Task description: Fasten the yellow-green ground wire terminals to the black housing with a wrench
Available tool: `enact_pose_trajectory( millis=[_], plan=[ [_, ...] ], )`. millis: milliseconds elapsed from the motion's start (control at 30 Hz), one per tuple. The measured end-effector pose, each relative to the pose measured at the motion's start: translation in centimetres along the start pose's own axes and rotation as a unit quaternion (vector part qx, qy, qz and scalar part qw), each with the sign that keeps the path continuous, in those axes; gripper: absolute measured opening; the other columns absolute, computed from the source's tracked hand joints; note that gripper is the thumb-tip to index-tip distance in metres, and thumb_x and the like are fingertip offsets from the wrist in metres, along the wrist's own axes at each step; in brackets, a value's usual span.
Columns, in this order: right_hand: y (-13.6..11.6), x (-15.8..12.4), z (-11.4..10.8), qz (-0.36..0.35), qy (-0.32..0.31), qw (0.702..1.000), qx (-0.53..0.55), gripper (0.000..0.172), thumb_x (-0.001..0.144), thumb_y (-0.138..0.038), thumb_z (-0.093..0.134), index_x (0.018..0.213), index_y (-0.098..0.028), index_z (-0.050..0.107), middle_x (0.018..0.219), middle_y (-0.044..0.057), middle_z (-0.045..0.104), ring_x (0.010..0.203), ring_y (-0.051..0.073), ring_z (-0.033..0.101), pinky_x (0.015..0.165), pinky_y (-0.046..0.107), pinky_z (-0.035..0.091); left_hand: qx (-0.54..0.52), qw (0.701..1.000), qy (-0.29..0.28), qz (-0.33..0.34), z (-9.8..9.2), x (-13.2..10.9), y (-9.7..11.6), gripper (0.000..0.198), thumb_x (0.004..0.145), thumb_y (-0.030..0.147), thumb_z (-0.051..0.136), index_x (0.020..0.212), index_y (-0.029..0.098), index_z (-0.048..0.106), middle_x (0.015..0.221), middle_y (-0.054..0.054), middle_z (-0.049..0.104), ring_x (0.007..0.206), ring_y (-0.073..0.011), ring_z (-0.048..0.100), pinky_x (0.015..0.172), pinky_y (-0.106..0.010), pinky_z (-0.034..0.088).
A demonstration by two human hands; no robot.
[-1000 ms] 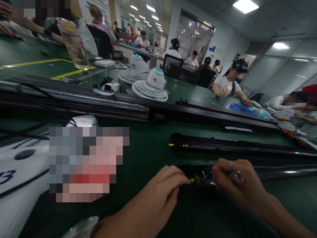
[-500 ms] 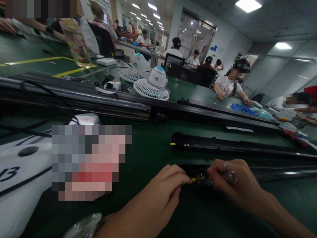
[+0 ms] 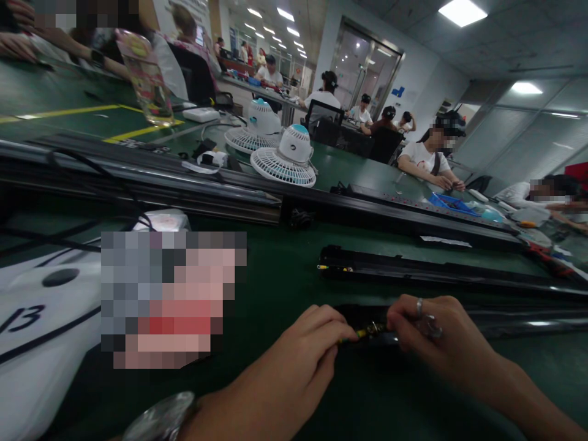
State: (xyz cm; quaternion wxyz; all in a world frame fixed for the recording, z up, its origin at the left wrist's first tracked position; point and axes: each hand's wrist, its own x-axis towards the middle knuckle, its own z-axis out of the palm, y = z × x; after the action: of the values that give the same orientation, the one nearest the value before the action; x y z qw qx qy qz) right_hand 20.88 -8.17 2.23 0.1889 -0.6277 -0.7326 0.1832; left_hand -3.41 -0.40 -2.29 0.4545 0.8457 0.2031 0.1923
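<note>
Green tabletop [image 3: 285, 263]: bears 2 long black housings, a far housing [image 3: 441, 272] and a near housing [image 3: 519, 321], roughly parallel, long axes left to right. Right hand [image 3: 436, 331]: fist curled round a clear-handled tool [image 3: 430, 326], thumb side facing left; tool tip not distinguishable. Left hand [image 3: 312, 343]: palm down, slanting in from below, pinching a yellow-green wire [image 3: 361, 334]. Wire lies at near housing's left end, running rightward from left fingertips; left hand nearer, right just beyond wire's metallic end.
</note>
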Motion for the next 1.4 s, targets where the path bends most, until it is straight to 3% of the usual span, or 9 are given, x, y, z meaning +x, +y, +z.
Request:
enact_pose_trajectory(
  millis=[233,400,1000,1400],
  plan=[
    [-0.1,-0.1,0.0,0.006,0.0,1.0,0.002,0.026,0.102,-0.031,0.049,0.086,-0.02,0.066,0.062,-0.003,0.061,0.05,0.011,0.053,0.05,0.023,0.038,0.004,1.0,0.001,-0.004,0.0,0.0,0.0,0.034,0.098,0.007,0.043,0.118,0.029,0.06,0.122,0.003,0.058,0.113,-0.0129,0.056,0.101,-0.027,0.046],
    [-0.2,-0.1,-0.6,0.015,-0.028,0.999,-0.019,0.019,0.1,-0.03,0.052,0.096,-0.021,0.068,0.07,-0.002,0.065,0.055,0.011,0.056,0.054,0.023,0.041,0.005,1.0,-0.001,-0.002,0.0,0.1,0.0,0.035,0.097,0.007,0.044,0.119,0.029,0.06,0.121,0.003,0.058,0.113,-0.013,0.057,0.101,-0.027,0.046],
    [-0.5,0.5,-3.0,0.075,-0.115,0.99,0.027,0.017,0.096,-0.033,0.063,0.097,-0.023,0.077,0.081,0.0,0.075,0.064,0.013,0.067,0.058,0.022,0.05,0.004,1.0,0.005,0.003,-0.1,0.2,0.3,0.04,0.094,0.002,0.043,0.119,0.028,0.061,0.12,0.001,0.059,0.114,-0.0139,0.056,0.103,-0.029,0.046],
    [-0.8,1.1,-4.1,0.026,-0.14,0.99,0.01,0.013,0.094,-0.026,0.067,0.097,-0.023,0.079,0.086,0.002,0.077,0.073,0.015,0.07,0.063,0.022,0.052,-0.007,1.0,0.01,0.009,-0.2,0.1,0.2,0.039,0.095,0.005,0.042,0.119,0.029,0.062,0.12,0.001,0.059,0.112,-0.0152,0.057,0.101,-0.031,0.047]
  ],
)
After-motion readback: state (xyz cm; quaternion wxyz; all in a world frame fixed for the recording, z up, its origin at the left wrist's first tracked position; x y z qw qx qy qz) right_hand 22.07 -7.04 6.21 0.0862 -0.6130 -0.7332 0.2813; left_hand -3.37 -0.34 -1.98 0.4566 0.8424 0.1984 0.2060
